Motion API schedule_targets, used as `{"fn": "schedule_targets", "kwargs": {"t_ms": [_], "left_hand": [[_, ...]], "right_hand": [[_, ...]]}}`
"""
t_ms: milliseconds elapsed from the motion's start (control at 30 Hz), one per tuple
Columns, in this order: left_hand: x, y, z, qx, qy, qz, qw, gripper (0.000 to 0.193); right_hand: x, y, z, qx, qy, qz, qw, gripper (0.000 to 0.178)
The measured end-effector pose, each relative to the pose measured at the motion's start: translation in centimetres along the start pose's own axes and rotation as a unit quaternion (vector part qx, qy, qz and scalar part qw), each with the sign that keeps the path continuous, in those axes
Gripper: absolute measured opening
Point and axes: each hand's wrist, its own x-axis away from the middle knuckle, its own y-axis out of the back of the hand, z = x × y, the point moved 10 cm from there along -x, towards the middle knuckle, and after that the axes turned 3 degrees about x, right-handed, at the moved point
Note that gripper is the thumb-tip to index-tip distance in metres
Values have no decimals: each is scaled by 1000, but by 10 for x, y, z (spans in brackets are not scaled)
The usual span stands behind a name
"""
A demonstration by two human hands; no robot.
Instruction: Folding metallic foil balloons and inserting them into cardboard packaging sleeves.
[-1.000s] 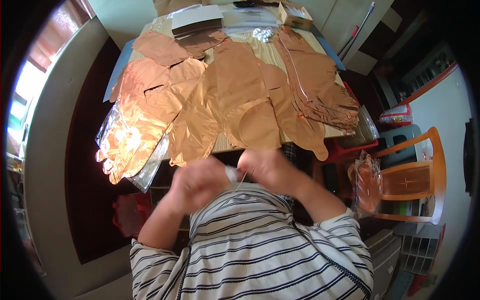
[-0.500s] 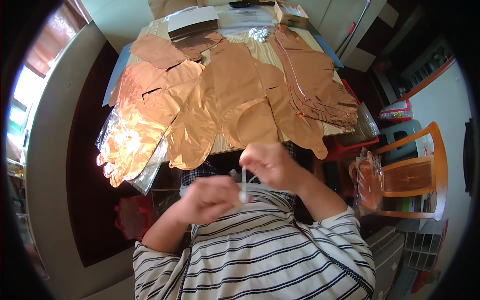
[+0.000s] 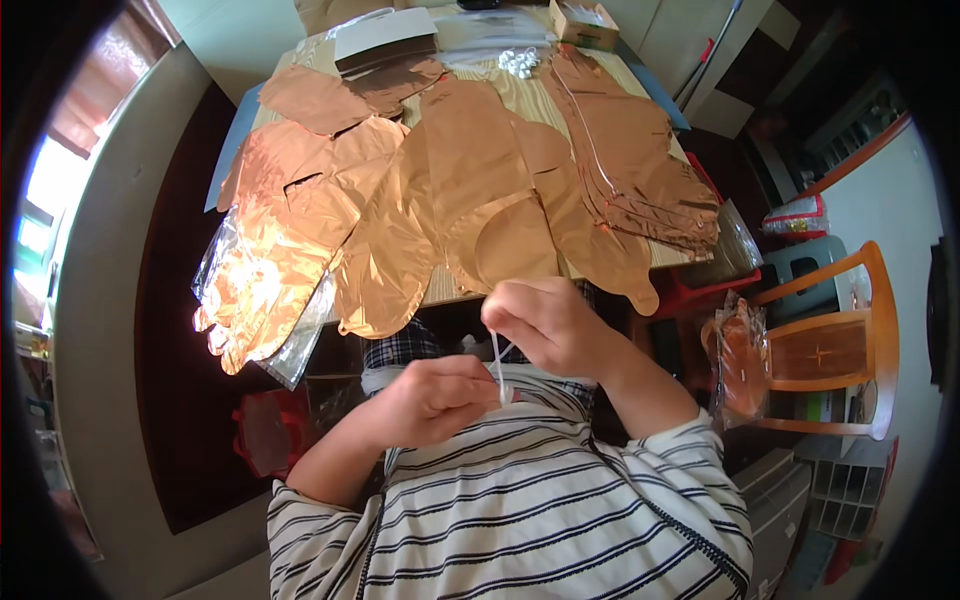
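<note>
The bare left hand (image 3: 432, 398) pinches a small, rounded white bundle (image 3: 506, 394) at its fingertips, and the bare right hand (image 3: 545, 322), closed just above, grips the thin white strand (image 3: 497, 356) between them, best drawn evenly taut.

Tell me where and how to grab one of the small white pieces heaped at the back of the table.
Probably best pinched with fingertips from above, on the near edge of the heaped white pieces: they are small and bunched together. Come from the near side, over the bare table; the copper foil lies close on the right.
</note>
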Motion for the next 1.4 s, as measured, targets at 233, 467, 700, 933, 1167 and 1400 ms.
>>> {"fn": "schedule_targets", "kwargs": {"t_ms": [233,467,700,933,1167,1400], "left_hand": [[10,9,21,-68,24,-56,996,17],[11,29,32,-113,17,-113,987,17],[21,53,40,-29,89,-227,969,15],[21,57,49,34,122,-262,957,8],[19,36,58,379,94,-227,892,21],[27,17,75,211,140,-206,945,15]], "right_hand": [[6,-6,12,-89,33,22,995,16],[17,-25,28,-116,82,83,986,14],[22,-42,26,-99,86,112,985,15],[23,-51,11,-97,48,126,986,14],[13,-39,-8,-100,20,69,992,19],[2,-13,-1,96,52,-9,994,21]]}}
